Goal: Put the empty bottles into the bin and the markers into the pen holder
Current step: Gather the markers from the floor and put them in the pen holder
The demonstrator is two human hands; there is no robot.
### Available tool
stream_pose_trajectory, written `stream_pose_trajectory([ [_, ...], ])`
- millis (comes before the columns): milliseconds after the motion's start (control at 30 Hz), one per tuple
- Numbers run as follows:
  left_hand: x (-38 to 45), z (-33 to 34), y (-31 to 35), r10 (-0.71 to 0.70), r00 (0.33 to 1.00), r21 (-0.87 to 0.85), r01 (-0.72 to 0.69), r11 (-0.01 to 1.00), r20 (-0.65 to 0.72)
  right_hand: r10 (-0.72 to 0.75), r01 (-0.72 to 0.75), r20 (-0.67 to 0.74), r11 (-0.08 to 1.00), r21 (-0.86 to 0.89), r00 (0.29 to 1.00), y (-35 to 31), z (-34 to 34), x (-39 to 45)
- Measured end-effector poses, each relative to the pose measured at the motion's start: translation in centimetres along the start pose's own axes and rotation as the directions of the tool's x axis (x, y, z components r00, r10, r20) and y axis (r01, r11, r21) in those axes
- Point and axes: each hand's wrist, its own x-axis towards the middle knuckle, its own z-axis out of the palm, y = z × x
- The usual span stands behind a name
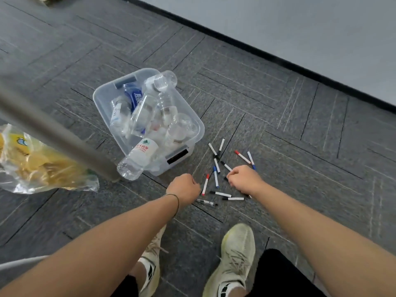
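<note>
A clear plastic bin (pixel 192 120) stands on the grey carpet, packed with several empty bottles. One red-labelled bottle (pixel 137 157) hangs over its near rim. Several markers (pixel 216 176) with red, blue and black caps lie scattered on the floor to the right of the bin. My left hand (pixel 184 186) hovers with curled fingers just left of a red-capped marker (pixel 205 185); nothing shows in it. My right hand (pixel 244 179) is down among the markers, its fingers curled round one whose dark tip pokes out. I see no pen holder.
A grey metal leg (pixel 53 129) slants across the left, ending beside the bin. A yellow plastic bag (pixel 32 161) lies at far left. A thin black pen (pixel 206 202) lies near my left wrist. My shoes (pixel 235 254) stand below. A wall with black skirting (pixel 278 61) runs behind.
</note>
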Motion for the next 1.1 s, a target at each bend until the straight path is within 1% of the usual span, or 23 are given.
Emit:
stream_pose_trajectory([
  [67, 2.5, 2.3, -0.5, -0.047, 0.998, 0.062, 0.045, 0.997, 0.044, 0.015, -0.015, -0.020, 1.000, 0.012, 1.000, 1.0, 1.4, 2.6],
  [133, 5.0, 4.0, -0.5, -0.083, 0.995, 0.138, 0.073, 0.988, 0.064, 0.038, -0.038, -0.005, 0.999, -0.013, 0.999, 2.1, 2.8, 4.6],
  [200, 7.6, 5.4, 0.1, -0.083, 0.995, 0.181, 0.071, 0.981, 0.061, 0.059, -0.059, -0.009, 0.998, -0.023, 0.998, 3.2, 3.5, 6.0],
  [267, 10.0, 6.6, 0.7, -0.063, 0.997, 0.233, 0.052, 0.971, 0.040, 0.111, -0.111, -0.043, 0.994, -0.009, 0.993, 4.1, 4.0, 8.0],
  [333, 12.1, 8.0, 1.2, -0.049, 0.999, 0.298, 0.041, 0.954, 0.018, 0.164, -0.160, -0.093, 0.986, 0.044, 0.982, 4.6, 4.5, 9.7],
  [400, 13.8, 9.1, 1.1, -0.053, 0.999, 0.348, 0.052, 0.936, -0.007, 0.151, -0.136, -0.109, 0.981, 0.140, 0.982, 4.1, 5.4, 10.7],
  [433, 14.5, 9.8, 1.1, -0.058, 0.998, 0.361, 0.053, 0.931, 0.004, 0.146, -0.121, -0.101, 0.968, 0.222, 0.984, 4.2, 6.0, 11.4],
  [500, 15.5, 10.4, 1.1, -0.041, 0.999, 0.399, 0.024, 0.917, 0.035, 0.149, -0.101, -0.085, 0.905, 0.414, 0.985, 4.5, 6.6, 12.6],
  [533, 15.9, 10.5, 1.0, -0.029, 0.999, 0.428, 0.009, 0.904, 0.041, 0.157, -0.095, -0.095, 0.880, 0.466, 0.983, 4.7, 6.8, 13.1],
  [567, 16.3, 10.6, 0.9, -0.017, 0.999, 0.458, -0.005, 0.889, 0.043, 0.148, -0.077, -0.116, 0.878, 0.473, 0.982, 4.9, 6.9, 13.4],
  [633, 16.9, 10.6, 0.3, 0.009, 0.999, 0.470, -0.023, 0.882, 0.033, 0.100, -0.020, -0.176, 0.913, 0.407, 0.979, 5.4, 7.4, 14.2],
  [667, 17.1, 10.4, 0.2, 0.019, 1.000, 0.430, -0.025, 0.903, 0.018, 0.072, 0.001, -0.194, 0.936, 0.352, 0.978, 5.5, 7.7, 14.2],
  [700, 17.4, 10.3, 0.1, 0.021, 1.000, 0.346, -0.020, 0.938, 0.001, 0.045, 0.016, -0.202, 0.957, 0.291, 0.978, 5.4, 7.9, 14.2],
  [733, 17.7, 10.3, 0.1, 0.014, 1.000, 0.208, -0.011, 0.978, -0.013, 0.024, 0.025, -0.200, 0.970, 0.241, 0.980, 5.5, 8.1, 14.3],
  [767, 18.1, 10.2, 0.0, -0.009, 1.000, 0.027, 0.009, 1.000, -0.028, 0.019, 0.023, -0.194, 0.977, 0.214, 0.981, 5.5, 8.4, 14.5],
  [800, 18.5, 10.1, 0.0, -0.051, 0.997, -0.165, 0.041, 0.985, -0.054, 0.021, 0.017, -0.190, 0.981, 0.191, 0.982, 5.5, 8.5, 14.6],
  [833, 18.8, 10.1, -0.3, -0.101, 0.991, -0.316, 0.068, 0.946, -0.089, 0.015, 0.016, -0.189, 0.986, 0.164, 0.982, 5.5, 8.5, 14.7],
  [867, 19.1, 10.1, -0.6, -0.143, 0.983, -0.407, 0.086, 0.909, -0.113, 0.009, 0.016, -0.193, 0.992, 0.127, 0.981, 5.5, 8.5, 15.0],
  [933, 19.3, 10.2, -1.0, -0.173, 0.979, -0.482, 0.100, 0.871, -0.109, -0.004, 0.016, -0.207, 0.998, 0.054, 0.978, 5.5, 8.4, 15.5],
  [1000, 19.5, 10.3, -1.1, -0.183, 0.978, -0.509, 0.109, 0.854, -0.098, -0.001, 0.000, -0.218, 1.000, -0.004, 0.976, 5.5, 8.5, 16.1],
  [1100, 19.6, 10.4, -0.9, -0.187, 0.975, -0.481, 0.110, 0.870, -0.116, -0.010, -0.013, -0.223, 0.995, -0.101, 0.975, 5.3, 9.6, 16.8],
])
